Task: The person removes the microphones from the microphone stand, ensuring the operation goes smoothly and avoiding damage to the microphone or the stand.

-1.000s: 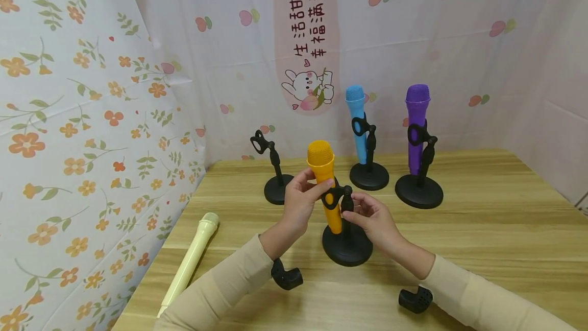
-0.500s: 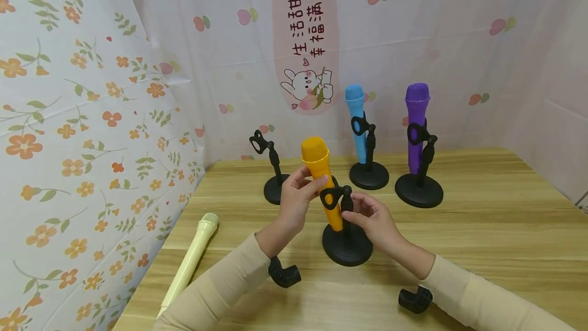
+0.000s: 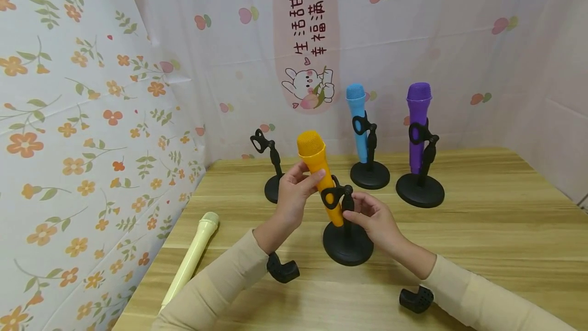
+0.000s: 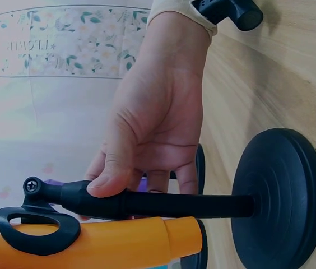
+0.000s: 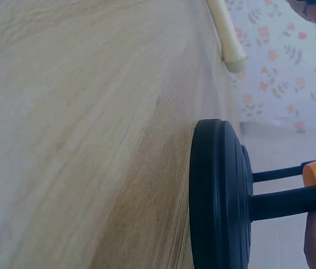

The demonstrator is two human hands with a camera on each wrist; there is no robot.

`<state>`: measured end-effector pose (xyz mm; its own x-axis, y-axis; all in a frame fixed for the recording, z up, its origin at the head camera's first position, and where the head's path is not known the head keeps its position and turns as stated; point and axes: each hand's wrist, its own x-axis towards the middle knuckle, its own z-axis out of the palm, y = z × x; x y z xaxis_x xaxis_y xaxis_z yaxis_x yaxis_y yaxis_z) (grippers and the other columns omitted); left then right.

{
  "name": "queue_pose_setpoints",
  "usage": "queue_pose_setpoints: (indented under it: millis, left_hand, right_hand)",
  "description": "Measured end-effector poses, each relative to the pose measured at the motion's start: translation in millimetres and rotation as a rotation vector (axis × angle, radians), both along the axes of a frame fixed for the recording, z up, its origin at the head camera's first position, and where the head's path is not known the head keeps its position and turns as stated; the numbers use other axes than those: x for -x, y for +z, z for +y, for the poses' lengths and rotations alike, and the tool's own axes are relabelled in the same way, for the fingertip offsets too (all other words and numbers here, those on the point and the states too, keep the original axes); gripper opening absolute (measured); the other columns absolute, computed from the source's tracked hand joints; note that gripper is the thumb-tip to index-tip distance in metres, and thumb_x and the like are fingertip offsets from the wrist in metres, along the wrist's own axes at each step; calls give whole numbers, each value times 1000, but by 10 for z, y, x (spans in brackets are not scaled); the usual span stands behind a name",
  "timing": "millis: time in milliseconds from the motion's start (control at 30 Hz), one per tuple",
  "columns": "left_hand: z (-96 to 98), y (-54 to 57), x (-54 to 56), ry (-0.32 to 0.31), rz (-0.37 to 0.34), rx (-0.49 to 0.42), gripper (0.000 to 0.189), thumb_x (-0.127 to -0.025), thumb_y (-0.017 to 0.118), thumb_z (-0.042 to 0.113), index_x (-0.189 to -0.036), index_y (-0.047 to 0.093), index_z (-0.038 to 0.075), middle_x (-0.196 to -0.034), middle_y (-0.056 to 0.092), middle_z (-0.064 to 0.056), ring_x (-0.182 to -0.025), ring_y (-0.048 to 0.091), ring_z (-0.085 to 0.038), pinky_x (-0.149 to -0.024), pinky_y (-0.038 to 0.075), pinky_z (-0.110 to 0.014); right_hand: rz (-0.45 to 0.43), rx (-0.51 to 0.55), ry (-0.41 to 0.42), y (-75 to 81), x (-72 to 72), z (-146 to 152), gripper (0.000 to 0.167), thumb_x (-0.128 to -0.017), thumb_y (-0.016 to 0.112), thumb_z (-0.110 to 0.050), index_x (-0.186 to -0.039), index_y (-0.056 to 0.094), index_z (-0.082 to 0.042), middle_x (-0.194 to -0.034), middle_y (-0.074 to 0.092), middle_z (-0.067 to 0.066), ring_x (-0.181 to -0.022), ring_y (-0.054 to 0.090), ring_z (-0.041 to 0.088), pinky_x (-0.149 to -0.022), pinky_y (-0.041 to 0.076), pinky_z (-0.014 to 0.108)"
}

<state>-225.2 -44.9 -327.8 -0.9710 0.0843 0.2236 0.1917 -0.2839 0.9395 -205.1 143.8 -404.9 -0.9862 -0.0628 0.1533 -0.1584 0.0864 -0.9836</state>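
Head view: orange microphone (image 3: 326,183), one, apparently being adjusted

Orange microphone: being held tilted in the clip (image 4: 40,246), its top leaning left, its tail hanging below the clip, close beside the post (image 4: 175,205).
Left hand (image 3: 294,190): the microphone is being pinched below its mesh top, between thumb and fingers.
Right hand (image 3: 376,221): the post is being pinched between thumb and fingers, above the round base (image 3: 348,249).
Other stock: blue microphone (image 3: 356,111) and purple microphone (image 3: 417,111), both standing near the back; pale yellow microphone (image 3: 193,252), lying at left; bare stand (image 3: 275,160), waiting behind the left hand.
Handling note, by judgement: the fit is best being worked in small turns, with the post being braced firmly and the base being pressed flat. Pressure is best being directed along the clip's opening; by sideways forcing, the joint could be being strained or the stand tipped.
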Motion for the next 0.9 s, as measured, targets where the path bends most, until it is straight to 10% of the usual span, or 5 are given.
queue_pose_setpoints:
  millis: [900]
  left_hand:
    - [-86, 98, 46, 11, -38, -134, 21, -91, 68, 7, -111, 62, 4, -106, 60, -6, -97, 58, -23, -81, 52, -35]
  right_hand:
    - [0, 9, -6, 27, -19, -5, 42, -88, 71, -4, -126, 55, 6, -98, 58, 6, -92, 52, 17, -81, 47, 18]
